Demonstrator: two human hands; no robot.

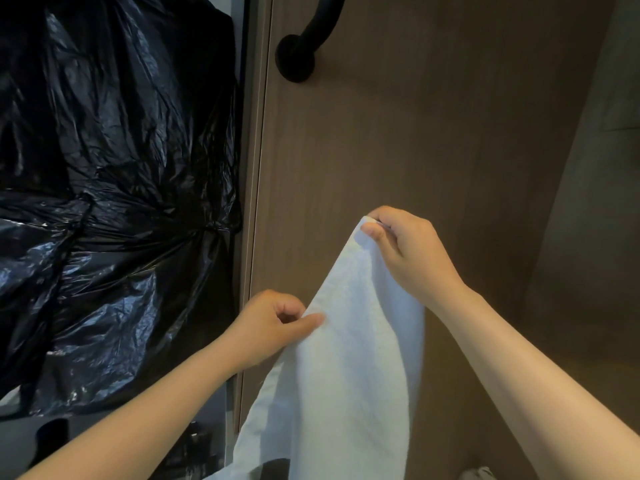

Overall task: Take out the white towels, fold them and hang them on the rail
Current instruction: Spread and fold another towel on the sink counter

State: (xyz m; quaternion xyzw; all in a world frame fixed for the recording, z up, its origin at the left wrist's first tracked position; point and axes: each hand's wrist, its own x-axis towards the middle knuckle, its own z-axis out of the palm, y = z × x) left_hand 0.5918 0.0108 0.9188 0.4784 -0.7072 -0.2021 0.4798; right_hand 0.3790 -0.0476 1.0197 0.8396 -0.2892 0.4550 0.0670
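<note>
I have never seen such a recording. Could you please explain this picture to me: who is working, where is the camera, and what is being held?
There is no machine here: a person works with two bare hands. The single picture comes from a camera worn on the head, looking forward and down, so both forearms show. The right hand pinches the top corner of a white towel; the left hand pinches its edge lower down; the rest hangs. Behind stands a wooden wall with a black rail. At the left is a crumpled black plastic bag.
</note>
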